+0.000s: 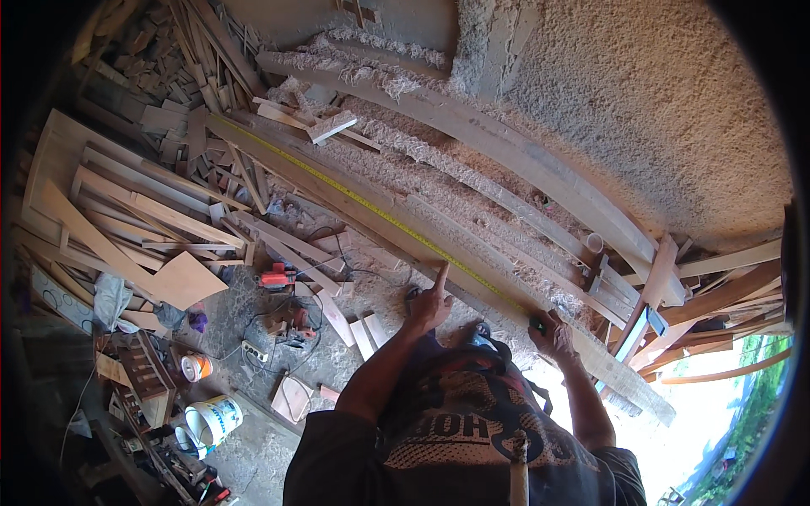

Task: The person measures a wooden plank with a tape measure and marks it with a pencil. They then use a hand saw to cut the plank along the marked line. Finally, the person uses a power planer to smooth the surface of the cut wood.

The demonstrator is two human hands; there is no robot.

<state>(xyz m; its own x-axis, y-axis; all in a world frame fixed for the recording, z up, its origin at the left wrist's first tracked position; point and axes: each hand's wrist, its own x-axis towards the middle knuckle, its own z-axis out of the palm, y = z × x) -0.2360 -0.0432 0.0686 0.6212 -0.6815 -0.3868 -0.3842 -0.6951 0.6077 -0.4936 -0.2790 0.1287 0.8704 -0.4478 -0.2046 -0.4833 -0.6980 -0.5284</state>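
A long wooden plank runs slantwise from the far left to the near right in front of me. Along its upper face lies a yellow measuring tape blade, drawn out over much of the plank's length. My right hand is closed around the dark tape measure case at the blade's near-right end. Further left, my left hand has its index finger stretched out to the plank's near edge, just short of the blade. It holds nothing that I can see; its other fingers look partly bent.
Wood shavings and long beams lie beyond the plank. Offcuts and boards are heaped at left. On the floor are a red power tool, cords, a white bucket and an orange-white tub. Timber is stacked at right.
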